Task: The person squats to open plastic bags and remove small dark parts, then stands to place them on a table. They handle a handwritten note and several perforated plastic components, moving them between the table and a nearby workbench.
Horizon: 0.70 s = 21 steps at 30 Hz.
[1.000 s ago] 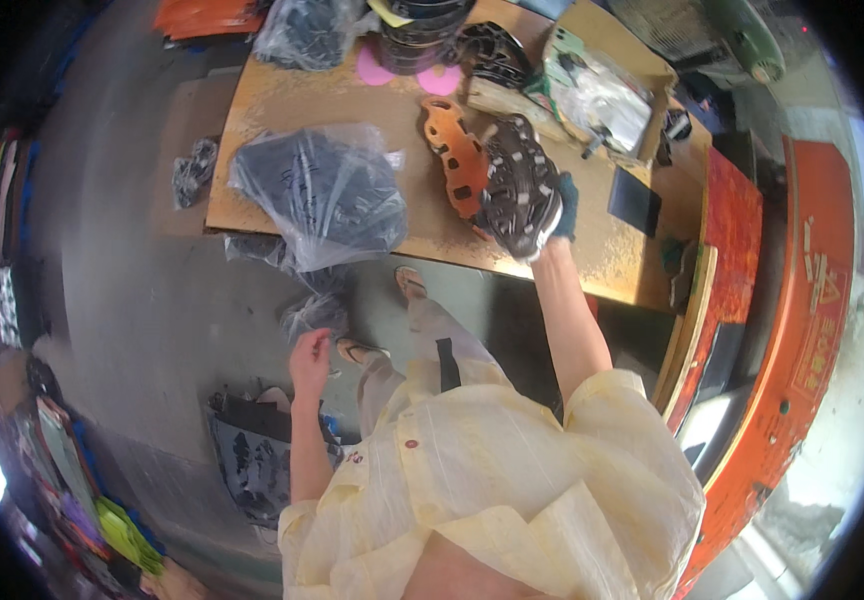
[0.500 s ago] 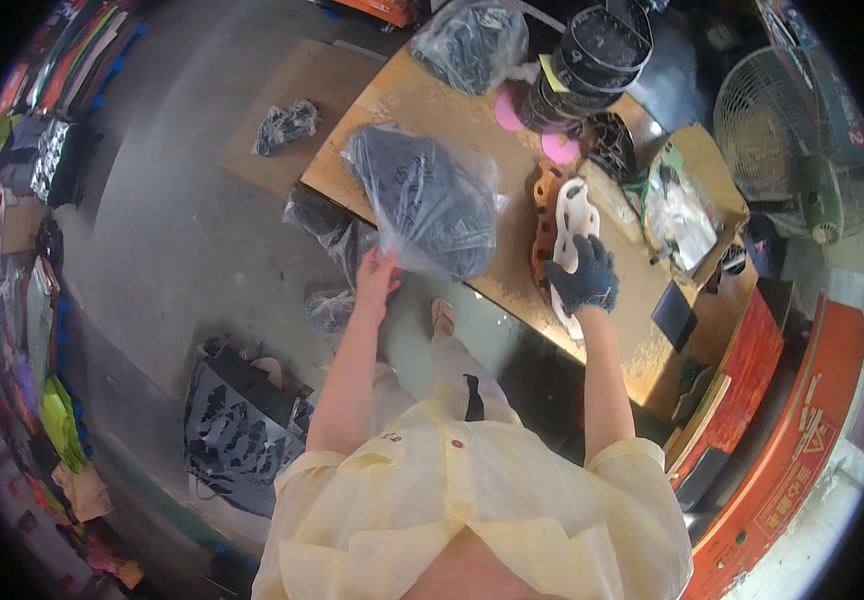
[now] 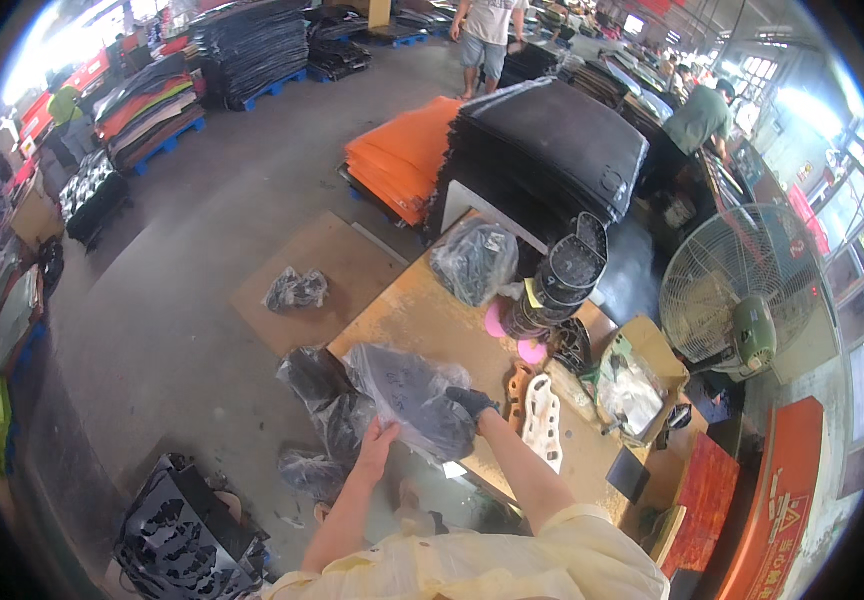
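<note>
A clear plastic bag with dark contents [image 3: 407,385] lies over the near left edge of the wooden table [image 3: 402,300]. My bare left hand [image 3: 377,447] grips its near edge, fingers closed on the film. Dark-gloved, my right hand [image 3: 472,402] grasps the right side of the same bag. Right of that hand, a white mould-like piece with several holes [image 3: 542,422] lies beside a similar orange-brown one [image 3: 518,392]. Farther back on the table sits another plastic bag with dark contents [image 3: 474,262].
More filled bags [image 3: 317,385] lie on the floor left of the table. A stack of black ring-shaped parts [image 3: 572,265], an open carton [image 3: 642,385] and a large fan [image 3: 737,290] stand right. Beyond are black sheet stacks [image 3: 552,140] and a person [image 3: 492,35]. A black bin-like container [image 3: 187,535] sits lower left.
My right hand has left the white piece and moved left onto the bag. My left hand stays at the bag's near edge. The view has tilted up, showing more of the workshop.
</note>
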### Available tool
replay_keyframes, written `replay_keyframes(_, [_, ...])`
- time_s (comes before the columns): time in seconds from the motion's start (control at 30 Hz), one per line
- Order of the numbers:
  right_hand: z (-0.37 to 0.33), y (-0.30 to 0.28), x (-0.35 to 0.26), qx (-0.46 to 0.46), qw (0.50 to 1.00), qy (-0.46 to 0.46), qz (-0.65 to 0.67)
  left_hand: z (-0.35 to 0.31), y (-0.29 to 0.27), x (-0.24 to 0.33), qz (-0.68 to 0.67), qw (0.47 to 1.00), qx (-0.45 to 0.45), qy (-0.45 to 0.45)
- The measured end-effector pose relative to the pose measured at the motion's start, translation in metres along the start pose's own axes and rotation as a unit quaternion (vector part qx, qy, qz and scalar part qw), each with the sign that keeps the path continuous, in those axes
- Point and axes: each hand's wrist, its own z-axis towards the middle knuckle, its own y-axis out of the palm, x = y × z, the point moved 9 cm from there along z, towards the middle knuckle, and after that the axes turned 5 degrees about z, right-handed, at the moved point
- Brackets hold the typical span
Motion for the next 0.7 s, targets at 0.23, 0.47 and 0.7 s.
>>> replay_keyframes(0.23, [-0.031, 0.11, 0.041, -0.313, 0.926, 0.145, 0.152, -0.046, -0.067, 0.055, -0.239, 0.97, 0.023, -0.023])
replay_keyframes(0.47, [-0.04, 0.337, 0.093, -0.397, 0.9, 0.164, 0.071, -0.085, -0.205, 0.158, -0.215, 0.973, -0.043, 0.068])
replay_keyframes(0.7, [-0.075, 0.602, 0.045, -0.446, 0.887, 0.109, 0.052, -0.126, -0.447, 0.295, -0.05, 0.99, 0.069, 0.112])
